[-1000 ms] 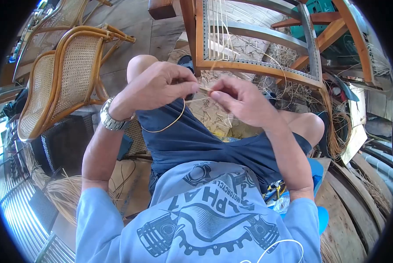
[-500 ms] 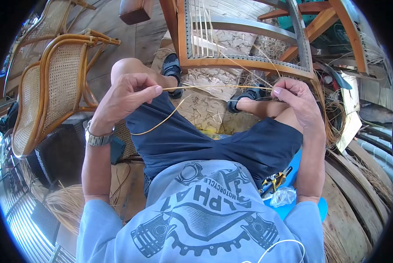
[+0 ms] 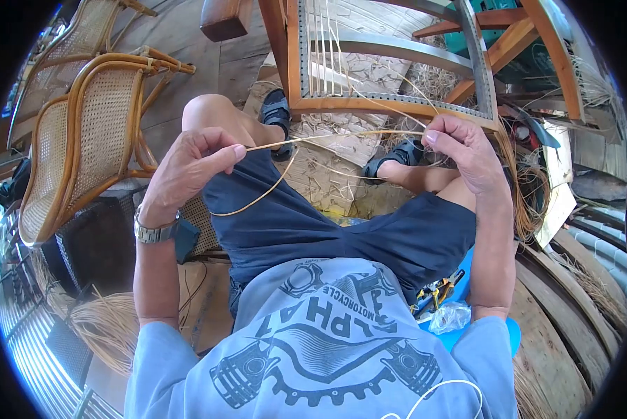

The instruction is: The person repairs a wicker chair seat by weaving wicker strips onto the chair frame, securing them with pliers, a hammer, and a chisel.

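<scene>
A thin tan cane strand (image 3: 341, 135) runs between my two hands above my knees, bowed slightly upward. My left hand (image 3: 200, 164) pinches one end between thumb and fingers, with a watch on that wrist. At the other end, my right hand (image 3: 461, 148) pinches the strand close to the chair frame. A loose length of strand curves down over the left leg of my dark shorts. Just beyond my hands is a wooden chair frame (image 3: 390, 107) with holes along its edge and several strands strung across its left part.
Woven cane chairs (image 3: 100, 133) stand at the left. Pliers (image 3: 435, 290) and a clear plastic bag (image 3: 449, 318) lie on a blue surface by my right hip. Cane coils (image 3: 530, 202) hang at the right. Cane scraps litter cardboard (image 3: 327, 178) between my feet.
Both hands have shifted slightly; the left is a little lower and the right a little left and higher. The strand between them has slackened into a gentle arch.
</scene>
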`<move>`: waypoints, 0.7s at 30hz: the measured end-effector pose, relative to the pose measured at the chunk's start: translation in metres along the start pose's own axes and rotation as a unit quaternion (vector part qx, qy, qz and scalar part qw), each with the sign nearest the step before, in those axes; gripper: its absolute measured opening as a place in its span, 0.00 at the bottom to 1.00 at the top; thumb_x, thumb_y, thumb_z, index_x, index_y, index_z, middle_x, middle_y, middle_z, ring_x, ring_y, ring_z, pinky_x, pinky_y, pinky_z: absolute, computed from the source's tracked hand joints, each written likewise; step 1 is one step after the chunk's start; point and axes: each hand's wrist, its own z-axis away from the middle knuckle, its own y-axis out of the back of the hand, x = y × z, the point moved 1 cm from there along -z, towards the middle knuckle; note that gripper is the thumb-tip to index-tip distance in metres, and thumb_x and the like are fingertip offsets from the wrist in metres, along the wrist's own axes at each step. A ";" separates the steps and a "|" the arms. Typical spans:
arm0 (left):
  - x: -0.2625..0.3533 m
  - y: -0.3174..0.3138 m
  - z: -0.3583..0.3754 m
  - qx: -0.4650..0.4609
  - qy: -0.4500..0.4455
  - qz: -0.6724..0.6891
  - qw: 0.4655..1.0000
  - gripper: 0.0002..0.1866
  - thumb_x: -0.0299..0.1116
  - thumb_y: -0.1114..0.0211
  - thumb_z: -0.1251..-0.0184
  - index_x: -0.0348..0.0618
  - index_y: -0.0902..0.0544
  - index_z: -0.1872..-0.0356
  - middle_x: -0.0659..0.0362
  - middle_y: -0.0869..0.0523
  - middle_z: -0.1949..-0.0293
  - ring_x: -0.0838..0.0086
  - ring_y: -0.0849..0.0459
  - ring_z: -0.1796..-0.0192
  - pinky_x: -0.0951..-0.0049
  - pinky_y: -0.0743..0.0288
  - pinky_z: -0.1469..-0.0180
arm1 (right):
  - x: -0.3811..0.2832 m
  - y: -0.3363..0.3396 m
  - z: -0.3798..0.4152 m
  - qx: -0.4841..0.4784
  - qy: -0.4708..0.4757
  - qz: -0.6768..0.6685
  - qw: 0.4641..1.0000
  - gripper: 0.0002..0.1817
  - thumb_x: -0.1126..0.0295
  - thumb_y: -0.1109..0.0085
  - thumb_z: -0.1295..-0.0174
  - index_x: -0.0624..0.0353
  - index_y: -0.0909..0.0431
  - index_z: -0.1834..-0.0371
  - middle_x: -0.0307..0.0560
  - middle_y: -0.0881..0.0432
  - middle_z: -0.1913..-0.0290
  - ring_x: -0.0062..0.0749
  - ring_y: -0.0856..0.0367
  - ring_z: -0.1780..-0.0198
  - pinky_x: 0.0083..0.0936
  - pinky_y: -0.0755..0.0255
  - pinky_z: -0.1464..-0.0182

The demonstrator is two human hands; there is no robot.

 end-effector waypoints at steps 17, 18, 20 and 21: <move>-0.046 0.038 0.097 0.293 -0.067 0.040 0.953 0.07 0.32 0.33 0.27 0.40 0.15 0.63 0.68 0.18 0.70 0.87 0.24 0.66 0.85 0.32 0.61 | -0.111 0.090 -0.025 0.078 0.164 0.399 0.899 0.12 0.64 0.35 0.33 0.62 0.15 0.58 0.38 0.17 0.65 0.22 0.23 0.62 0.22 0.30 0.55; -0.042 0.027 0.087 0.276 -0.061 0.049 0.958 0.06 0.31 0.33 0.27 0.38 0.15 0.63 0.66 0.17 0.69 0.87 0.23 0.65 0.84 0.30 0.61 | -0.094 0.107 -0.016 0.123 0.106 0.395 0.904 0.11 0.65 0.36 0.34 0.62 0.15 0.57 0.40 0.16 0.63 0.25 0.21 0.60 0.24 0.29 0.53; -0.023 -0.004 0.056 0.199 -0.051 0.053 0.977 0.06 0.29 0.33 0.28 0.37 0.14 0.63 0.65 0.16 0.69 0.85 0.22 0.65 0.81 0.27 0.62 | -0.068 0.114 0.010 0.250 0.054 0.595 0.762 0.13 0.68 0.37 0.35 0.63 0.17 0.52 0.48 0.16 0.54 0.37 0.18 0.53 0.32 0.25 0.47; -0.014 -0.025 0.036 0.140 -0.086 0.030 0.986 0.05 0.28 0.33 0.29 0.37 0.14 0.63 0.66 0.16 0.69 0.85 0.22 0.66 0.80 0.27 0.63 | -0.058 0.098 0.016 0.291 0.113 0.617 0.722 0.16 0.71 0.37 0.37 0.62 0.19 0.46 0.54 0.19 0.47 0.46 0.19 0.46 0.38 0.26 0.42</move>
